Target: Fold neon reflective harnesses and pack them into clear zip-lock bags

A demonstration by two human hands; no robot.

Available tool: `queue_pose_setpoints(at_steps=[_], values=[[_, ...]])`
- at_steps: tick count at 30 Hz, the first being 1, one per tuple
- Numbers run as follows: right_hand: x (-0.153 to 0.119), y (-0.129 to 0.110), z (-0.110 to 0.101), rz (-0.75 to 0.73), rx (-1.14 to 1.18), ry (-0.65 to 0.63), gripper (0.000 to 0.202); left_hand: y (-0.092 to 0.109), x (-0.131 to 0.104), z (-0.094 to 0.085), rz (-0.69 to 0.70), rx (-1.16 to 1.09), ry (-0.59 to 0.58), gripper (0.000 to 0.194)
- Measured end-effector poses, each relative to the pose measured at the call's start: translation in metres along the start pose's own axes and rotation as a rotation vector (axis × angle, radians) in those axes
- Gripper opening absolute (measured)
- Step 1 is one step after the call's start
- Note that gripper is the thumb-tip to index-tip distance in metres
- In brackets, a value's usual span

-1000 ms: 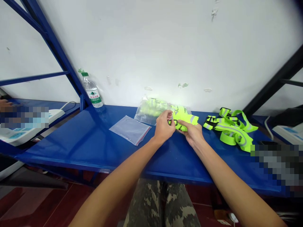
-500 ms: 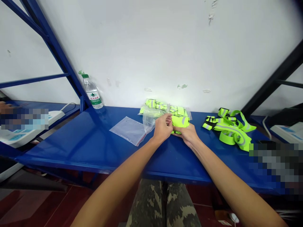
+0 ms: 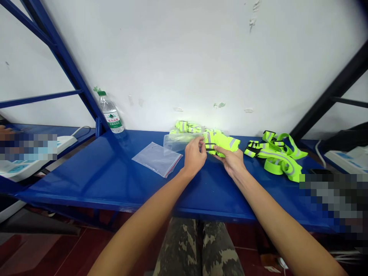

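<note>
My right hand (image 3: 233,161) grips a folded bundle of neon-yellow reflective straps (image 3: 222,142), thumb on top; a dark strip shows at its left end. My left hand (image 3: 196,155) is closed in a pinch at that end, at the mouth of a clear plastic bag (image 3: 174,142) that stretches out to the left. Its fingertips partly hide how bag and bundle meet. Behind both hands lie more yellow strap bundles (image 3: 186,126) in clear wrapping. Flat on the blue table (image 3: 94,172), left of my left hand, is another clear zip bag (image 3: 156,159) with a red edge line.
Loose yellow reflective straps with black buckles (image 3: 283,155) lie at the right. A water bottle (image 3: 112,115) stands by the wall at the left. Blue frame posts (image 3: 63,57) rise at the left, a dark post (image 3: 330,92) at the right. Another person's hand (image 3: 5,133) shows far left.
The strap bundle in my right hand has shifted right and turned, so its dark strip now shows. The clear bag at my left hand has swung up and left.
</note>
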State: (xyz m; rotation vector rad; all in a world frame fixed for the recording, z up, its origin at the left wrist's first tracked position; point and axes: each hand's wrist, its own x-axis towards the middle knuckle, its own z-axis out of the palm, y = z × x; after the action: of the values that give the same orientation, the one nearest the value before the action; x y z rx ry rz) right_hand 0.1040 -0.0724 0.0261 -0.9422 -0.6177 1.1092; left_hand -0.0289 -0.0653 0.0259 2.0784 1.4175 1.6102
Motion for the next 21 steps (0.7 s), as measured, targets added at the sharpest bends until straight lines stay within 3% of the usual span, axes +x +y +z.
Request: queue_pose_setpoints(at_steps=[9,15,21], values=[[0.011,0.015,-0.008,-0.429,-0.347,-0.015,0.047,-0.003,0.006,0.002,-0.120,-0.088,0.090,0.029],[0.005,0.008,-0.008,-0.429,-0.348,-0.022,0.045,-0.001,0.010,0.000,-0.252,-0.220,0.054,0.027],[-0.004,0.004,-0.004,-0.415,-0.428,-0.106,0.046,-0.008,0.021,-0.006,-0.366,-0.368,0.122,0.026]])
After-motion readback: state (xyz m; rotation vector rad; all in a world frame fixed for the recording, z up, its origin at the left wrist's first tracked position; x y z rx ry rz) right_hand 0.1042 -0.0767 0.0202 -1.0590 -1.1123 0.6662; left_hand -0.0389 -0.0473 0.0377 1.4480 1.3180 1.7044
